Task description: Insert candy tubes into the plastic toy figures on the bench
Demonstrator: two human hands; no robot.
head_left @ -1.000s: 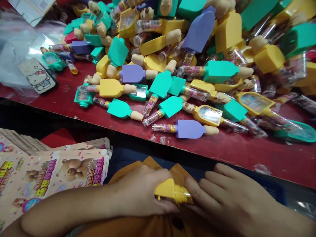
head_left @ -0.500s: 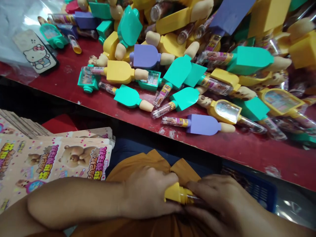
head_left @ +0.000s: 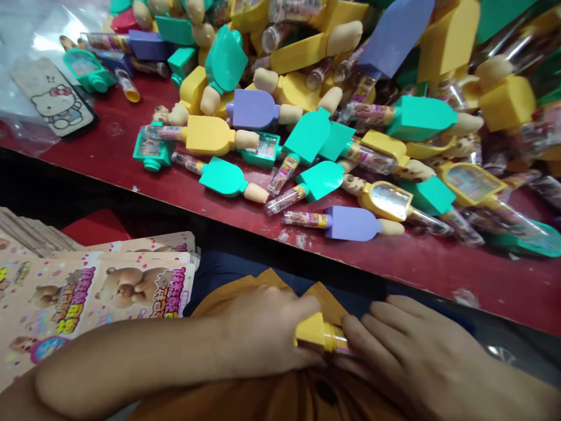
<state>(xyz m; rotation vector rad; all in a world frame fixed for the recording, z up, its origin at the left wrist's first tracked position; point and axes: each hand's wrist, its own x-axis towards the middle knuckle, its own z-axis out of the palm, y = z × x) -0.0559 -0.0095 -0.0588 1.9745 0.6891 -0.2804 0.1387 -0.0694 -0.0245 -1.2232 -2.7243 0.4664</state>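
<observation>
Low over my lap, my left hand [head_left: 267, 330] is wrapped round a yellow plastic candy toy [head_left: 310, 332]. Only the toy's yellow end shows past the thumb; my fingers cover the rest. A short stretch of clear tube [head_left: 340, 342] sticks out of its yellow neck. The fingers of my right hand [head_left: 407, 345] are closed on that tube and hide its far end. On the table edge beyond my hands lies a purple toy [head_left: 353, 223] of similar shape, with a labelled tube at one end and a beige knob at the other.
Many green, yellow and purple toys are heaped on the red table [head_left: 118, 149], among them a green one [head_left: 223, 176]. A phone in a cartoon cat case [head_left: 61, 105] lies at the far left. Stacked printed bear cards [head_left: 127, 289] stand beside my left arm.
My right hand has shifted slightly, with its fingers now covering more of the clear tube. The yellow toy is tilted a little differently in my left hand. The whole view has turned slightly.
</observation>
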